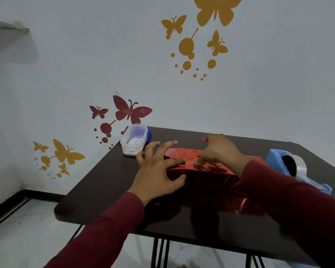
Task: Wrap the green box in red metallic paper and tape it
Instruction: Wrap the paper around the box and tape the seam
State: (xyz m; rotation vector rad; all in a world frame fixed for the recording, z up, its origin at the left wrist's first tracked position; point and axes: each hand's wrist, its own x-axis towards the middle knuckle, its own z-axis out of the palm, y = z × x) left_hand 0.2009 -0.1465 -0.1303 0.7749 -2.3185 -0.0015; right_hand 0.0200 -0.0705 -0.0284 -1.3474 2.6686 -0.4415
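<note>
Hands meet over the red metallic paper (207,176) near the middle of our dark table (108,190). Our left hand (159,171) lies palm down at the paper's left end, its fingers spread wide and nearly straight; the index finger reaches along the top fold and the thumb presses the near side of the bundle. It grips nothing, only holds the paper flat. Our right hand (219,151) comes in from the right with the wrist raised, the fingers bent downward and the fingertips pressing on the top seam, where a small strip of clear tape (190,163) glints between the two hands. Whether the right fingers pinch the tape or just press it, we cannot tell. Both arms wear dark red sleeves.

The paper is glossy and crinkled, catching light on its upper face and on a loose flap lying toward us. We cannot see the green box; the paper covers a block-like shape under our hands.

At the right edge sits a blue tape dispenser (275,159) with a shiny clear roll. At the far left corner stands a translucent plastic container (133,140), rounded and oblong, resting on a blue lid.
</note>
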